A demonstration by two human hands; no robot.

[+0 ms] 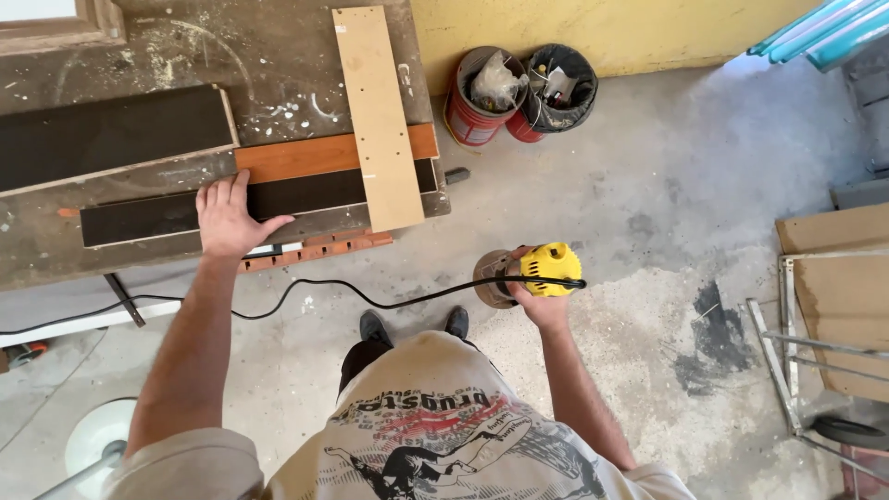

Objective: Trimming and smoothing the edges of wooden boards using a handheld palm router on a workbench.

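Note:
My left hand (225,218) lies flat, fingers together, on a long dark board (306,196) near the front edge of a worn workbench (139,245). An orange-brown board (306,156) lies just behind it, and a pale drilled plank (378,116) crosses both. My right hand (540,304) grips a yellow handheld router (523,273) out over the floor to the right of the bench, its round base turned leftward. A black power cord (352,294) runs left from the tool, under my left arm.
A second dark panel (111,134) lies on the bench at the back left. Two buckets (523,93) of scraps stand against the yellow wall. Cardboard and a metal frame (824,306) sit at the right. A white round base (97,435) is at the lower left.

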